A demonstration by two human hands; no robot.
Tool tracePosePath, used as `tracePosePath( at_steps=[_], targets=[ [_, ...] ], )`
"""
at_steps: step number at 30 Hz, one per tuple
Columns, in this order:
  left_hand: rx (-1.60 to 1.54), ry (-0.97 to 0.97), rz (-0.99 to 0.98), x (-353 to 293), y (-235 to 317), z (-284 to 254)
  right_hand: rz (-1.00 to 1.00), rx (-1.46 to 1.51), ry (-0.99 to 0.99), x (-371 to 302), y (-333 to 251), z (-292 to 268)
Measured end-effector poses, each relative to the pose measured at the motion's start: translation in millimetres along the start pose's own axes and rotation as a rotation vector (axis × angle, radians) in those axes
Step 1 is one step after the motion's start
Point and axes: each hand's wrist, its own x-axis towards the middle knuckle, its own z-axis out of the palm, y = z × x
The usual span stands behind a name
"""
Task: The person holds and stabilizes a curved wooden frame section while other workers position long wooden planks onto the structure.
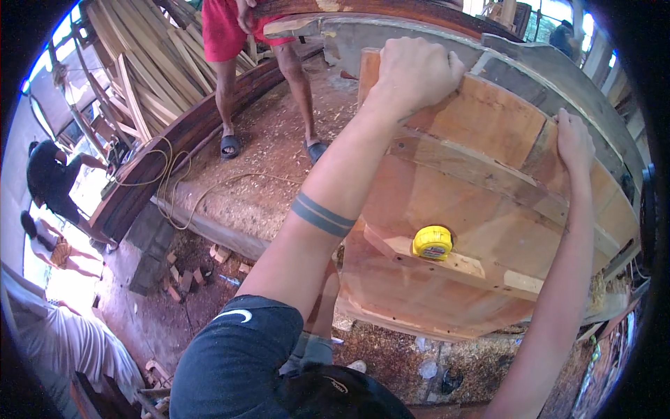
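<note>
A large curved wooden panel (481, 115) stands in front of me, made of several pieces with battens across it. At its upper edge my left hand (419, 73) is closed, the fingers curled over the far side and partly hidden. Farther right, my right hand (576, 143) grips the same upper edge, its fingertips bent over the rim. Below my hands, a yellow tape measure (433, 242) rests on a wooden batten (474, 265) fixed across the panel. Neither hand touches it. A short upright wooden piece (369, 70) stands just left of my left hand.
Beyond the panel, a person in red shorts (230, 35) stands on a sawdust-covered platform (244, 185). Long planks (150, 63) lean at the upper left. A yellow cord (199, 199) trails over the platform edge. Other people (52, 174) are at the left, near wood blocks (185, 279).
</note>
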Motion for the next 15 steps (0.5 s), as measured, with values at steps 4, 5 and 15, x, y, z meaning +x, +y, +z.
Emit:
tracePosePath(
  at_steps=[4, 5, 15],
  targets=[
    [-0.037, 0.023, 0.022, -0.1, -0.4, 0.8, -0.025, -0.005, -0.010, -0.4, -0.2, -1.1],
    [-0.033, 0.024, 0.024, 0.0, -0.7, 1.0, -0.005, -0.001, -0.012, 0.6, -0.6, -0.8],
    [0.004, 0.017, 0.043, 0.3, -1.2, 1.9, 0.060, 0.053, -0.041, 0.1, -3.5, -3.7]
  ],
)
